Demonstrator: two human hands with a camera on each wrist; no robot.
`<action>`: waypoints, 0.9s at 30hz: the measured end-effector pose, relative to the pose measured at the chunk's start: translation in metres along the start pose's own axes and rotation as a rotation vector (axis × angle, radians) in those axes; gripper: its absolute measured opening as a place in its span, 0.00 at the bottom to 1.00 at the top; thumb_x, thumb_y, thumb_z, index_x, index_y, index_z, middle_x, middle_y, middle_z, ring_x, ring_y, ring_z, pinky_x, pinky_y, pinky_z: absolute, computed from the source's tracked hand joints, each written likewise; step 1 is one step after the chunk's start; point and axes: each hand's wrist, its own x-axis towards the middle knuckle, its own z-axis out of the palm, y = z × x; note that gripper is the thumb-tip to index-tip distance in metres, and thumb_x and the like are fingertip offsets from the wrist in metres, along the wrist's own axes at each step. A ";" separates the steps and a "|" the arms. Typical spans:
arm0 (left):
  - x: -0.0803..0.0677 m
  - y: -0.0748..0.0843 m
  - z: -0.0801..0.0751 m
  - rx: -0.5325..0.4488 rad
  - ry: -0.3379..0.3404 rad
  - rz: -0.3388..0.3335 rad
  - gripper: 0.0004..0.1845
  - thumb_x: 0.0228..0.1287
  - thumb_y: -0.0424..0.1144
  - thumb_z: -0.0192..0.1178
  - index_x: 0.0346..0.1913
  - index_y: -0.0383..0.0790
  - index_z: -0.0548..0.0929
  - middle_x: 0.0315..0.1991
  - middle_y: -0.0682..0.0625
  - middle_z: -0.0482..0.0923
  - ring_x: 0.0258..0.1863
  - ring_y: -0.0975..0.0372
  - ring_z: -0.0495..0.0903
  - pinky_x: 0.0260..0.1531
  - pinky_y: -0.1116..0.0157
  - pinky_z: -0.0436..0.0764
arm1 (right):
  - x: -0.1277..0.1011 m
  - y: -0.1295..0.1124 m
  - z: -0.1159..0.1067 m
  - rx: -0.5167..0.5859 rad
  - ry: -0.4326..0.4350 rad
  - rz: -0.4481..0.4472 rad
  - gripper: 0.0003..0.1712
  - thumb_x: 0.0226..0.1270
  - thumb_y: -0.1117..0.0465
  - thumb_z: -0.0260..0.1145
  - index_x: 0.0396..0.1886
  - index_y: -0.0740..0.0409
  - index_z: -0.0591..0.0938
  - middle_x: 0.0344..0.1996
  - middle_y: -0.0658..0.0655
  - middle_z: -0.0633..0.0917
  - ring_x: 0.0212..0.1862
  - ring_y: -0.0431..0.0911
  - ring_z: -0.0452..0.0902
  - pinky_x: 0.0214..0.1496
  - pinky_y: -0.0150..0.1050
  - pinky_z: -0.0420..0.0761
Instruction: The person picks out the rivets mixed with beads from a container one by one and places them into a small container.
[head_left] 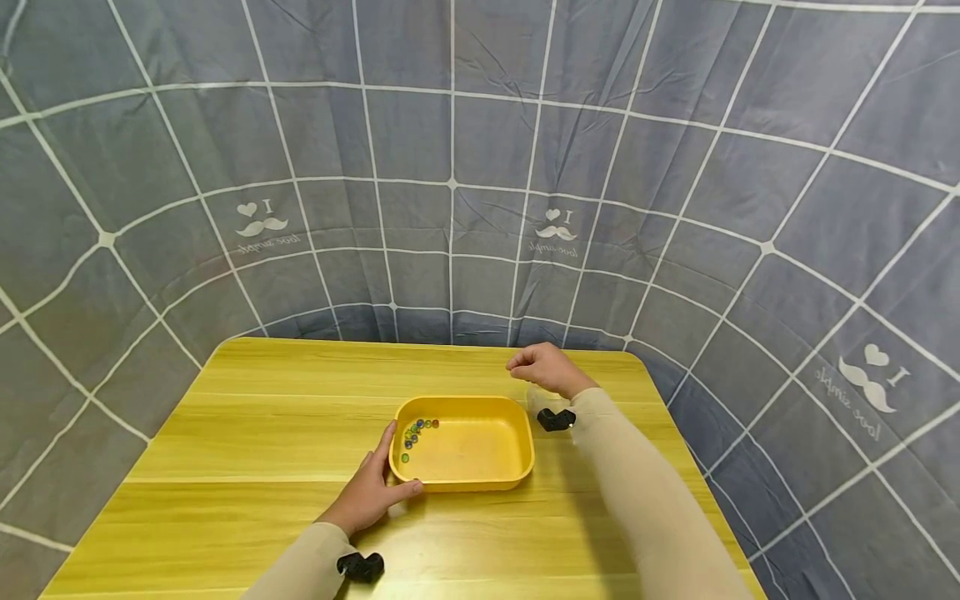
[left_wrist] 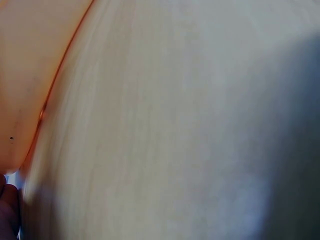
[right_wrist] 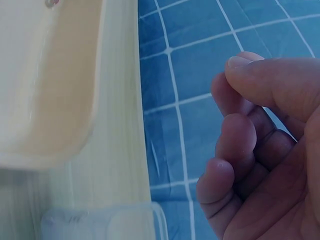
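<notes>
A shallow yellow plastic tray (head_left: 472, 450) stands on the table, with several small coloured marbles (head_left: 415, 435) gathered toward its left end. My left hand (head_left: 367, 492) holds the tray's near left corner, fingers along the left side and thumb at the front rim. In the left wrist view only a bit of that hand (left_wrist: 9, 210) shows, below the tray wall (left_wrist: 30, 75). Beyond the tray's far right corner, my right hand (head_left: 551, 369) is raised, fingers curled and thumb against the index finger. No object shows in its fingers (right_wrist: 235, 137). Below it is a clear plastic container (right_wrist: 110, 222).
The yellow wood-grain table (head_left: 247, 450) has rounded far corners. Around it hangs a grey-blue curtain (head_left: 405, 142) with white grid lines and mustache prints, close to the far edge. A black wrist camera (head_left: 556, 419) is strapped under the right wrist, another camera (head_left: 361, 567) on the left.
</notes>
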 end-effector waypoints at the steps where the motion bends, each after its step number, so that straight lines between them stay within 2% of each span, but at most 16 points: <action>1: 0.000 0.000 0.000 -0.003 0.001 -0.001 0.68 0.60 0.58 0.77 0.87 0.54 0.36 0.79 0.39 0.66 0.85 0.40 0.46 0.82 0.38 0.32 | 0.000 0.002 -0.002 -0.002 0.001 0.000 0.09 0.74 0.60 0.69 0.47 0.54 0.92 0.55 0.57 0.90 0.53 0.48 0.84 0.54 0.43 0.85; 5: 0.004 0.002 0.003 -0.008 0.014 -0.010 0.68 0.59 0.58 0.77 0.87 0.55 0.37 0.80 0.39 0.65 0.85 0.39 0.46 0.82 0.35 0.38 | 0.001 0.013 -0.011 -0.008 0.011 0.009 0.10 0.74 0.60 0.69 0.48 0.55 0.92 0.54 0.57 0.90 0.47 0.46 0.83 0.49 0.40 0.84; 8: 0.007 0.006 0.008 -0.007 0.022 -0.016 0.67 0.60 0.58 0.77 0.87 0.56 0.36 0.80 0.39 0.65 0.85 0.39 0.45 0.82 0.36 0.37 | 0.005 0.022 -0.020 -0.003 0.017 0.028 0.10 0.74 0.60 0.69 0.49 0.56 0.91 0.53 0.57 0.90 0.44 0.46 0.82 0.47 0.39 0.83; 11: 0.011 0.010 0.013 -0.006 0.030 -0.019 0.67 0.60 0.58 0.76 0.87 0.55 0.35 0.80 0.39 0.65 0.85 0.40 0.45 0.83 0.38 0.33 | 0.008 0.031 -0.029 0.000 0.022 0.046 0.11 0.74 0.59 0.69 0.50 0.56 0.91 0.53 0.58 0.90 0.44 0.46 0.81 0.48 0.40 0.83; 15: 0.015 0.014 0.019 -0.013 0.046 -0.031 0.67 0.60 0.58 0.77 0.87 0.56 0.36 0.81 0.39 0.64 0.84 0.39 0.48 0.83 0.37 0.39 | 0.012 0.042 -0.039 0.006 0.023 0.059 0.12 0.75 0.59 0.68 0.51 0.57 0.91 0.53 0.58 0.90 0.46 0.47 0.83 0.50 0.41 0.85; 18: 0.018 0.011 0.020 -0.010 0.052 -0.028 0.68 0.60 0.57 0.77 0.87 0.56 0.36 0.81 0.38 0.63 0.84 0.39 0.46 0.82 0.36 0.39 | 0.013 0.048 -0.042 0.015 0.033 0.070 0.12 0.75 0.58 0.69 0.52 0.58 0.91 0.53 0.58 0.90 0.45 0.47 0.82 0.49 0.40 0.84; 23: 0.025 0.006 0.022 -0.004 0.056 -0.021 0.67 0.60 0.58 0.76 0.87 0.57 0.35 0.82 0.38 0.62 0.86 0.40 0.41 0.82 0.37 0.31 | 0.015 0.058 -0.046 0.003 0.046 0.071 0.15 0.75 0.58 0.69 0.54 0.61 0.89 0.51 0.58 0.90 0.44 0.49 0.82 0.47 0.39 0.84; 27: 0.030 0.003 0.024 -0.016 0.062 -0.013 0.67 0.60 0.58 0.77 0.87 0.57 0.35 0.82 0.38 0.61 0.85 0.39 0.41 0.81 0.35 0.33 | 0.016 0.064 -0.049 -0.007 0.049 0.073 0.16 0.76 0.58 0.68 0.55 0.63 0.89 0.50 0.59 0.90 0.46 0.52 0.83 0.48 0.41 0.84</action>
